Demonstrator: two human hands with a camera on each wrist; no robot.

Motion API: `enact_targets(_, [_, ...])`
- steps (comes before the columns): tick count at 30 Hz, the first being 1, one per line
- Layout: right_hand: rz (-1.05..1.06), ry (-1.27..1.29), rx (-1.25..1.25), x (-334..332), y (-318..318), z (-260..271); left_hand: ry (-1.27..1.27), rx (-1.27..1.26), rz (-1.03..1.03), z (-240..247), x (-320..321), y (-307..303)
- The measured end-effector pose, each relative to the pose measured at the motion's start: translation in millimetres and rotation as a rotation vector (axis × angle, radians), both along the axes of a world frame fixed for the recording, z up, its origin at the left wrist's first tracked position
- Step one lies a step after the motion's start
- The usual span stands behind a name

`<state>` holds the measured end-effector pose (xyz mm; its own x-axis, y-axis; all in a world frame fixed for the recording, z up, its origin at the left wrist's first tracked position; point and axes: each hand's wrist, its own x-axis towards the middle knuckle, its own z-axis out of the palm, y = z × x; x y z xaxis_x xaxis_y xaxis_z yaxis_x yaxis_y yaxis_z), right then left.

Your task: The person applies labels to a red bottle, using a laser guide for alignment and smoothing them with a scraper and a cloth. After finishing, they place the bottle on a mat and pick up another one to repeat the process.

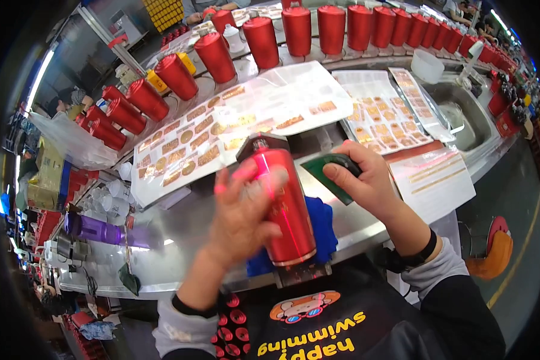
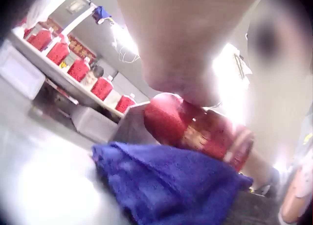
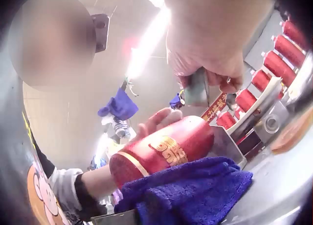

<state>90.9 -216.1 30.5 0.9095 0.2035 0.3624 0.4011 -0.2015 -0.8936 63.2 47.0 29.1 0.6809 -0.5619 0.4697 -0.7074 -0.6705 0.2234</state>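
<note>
A red bottle [image 1: 284, 207] lies on a blue cloth [image 1: 323, 225] over a small stand, its capped neck toward the sheets. Gold lettering shows on its side in the right wrist view, where the bottle [image 3: 166, 149] rests against the cloth [image 3: 188, 190]. My left hand [image 1: 240, 210], blurred, has its fingers spread over the bottle's left side. To the right of the bottle, my right hand [image 1: 366, 180] grips a green scraper [image 1: 332, 174] between thumb and fingers. In the left wrist view, the bottle [image 2: 195, 132] is partly covered by the wrist.
Behind the stand lie a white sheet of gold stickers [image 1: 192, 138] and another sticker sheet [image 1: 381, 114]. A row of red bottles [image 1: 297, 33] curves along the far side. A sink [image 1: 462, 114] is at right; a purple bottle [image 1: 96, 228] lies at left.
</note>
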Motion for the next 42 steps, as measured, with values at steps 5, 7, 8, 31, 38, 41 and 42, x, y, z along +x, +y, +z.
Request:
enact_targets(5, [-0.006, -0.105, -0.023, -11.6, -5.1, -9.0, -0.051, 0.035, -0.039, 12.7, 16.4, -8.6])
enact_targets(7, [-0.004, -0.118, -0.053, -16.8, -10.8, -11.7, -0.044, 0.064, -0.063, 9.0, -8.5, -13.2])
enact_targets(8, [-0.007, -0.084, -0.032, -20.1, -12.9, -14.4, -0.004, 0.034, -0.082, 6.7, -19.8, -12.8])
enact_targets(31, [0.200, -0.594, -0.248, -83.2, 20.4, -39.7, 1.201, -1.344, 0.025, -6.3, 37.0, 21.7])
enact_targets(38, [0.407, -0.812, -0.047, -75.2, 53.1, -10.5, 0.605, -1.061, -0.045, 96.5, -94.2, 90.8])
enact_targets(41, [0.566, -0.921, 0.026, -75.4, 95.0, -4.8, 0.291, -0.898, 0.346, 114.0, -181.9, 119.9])
enact_targets(42, [0.644, -0.904, 0.022, -80.9, 110.0, -3.6, 0.203, -0.875, 0.447, 116.0, -206.7, 120.7])
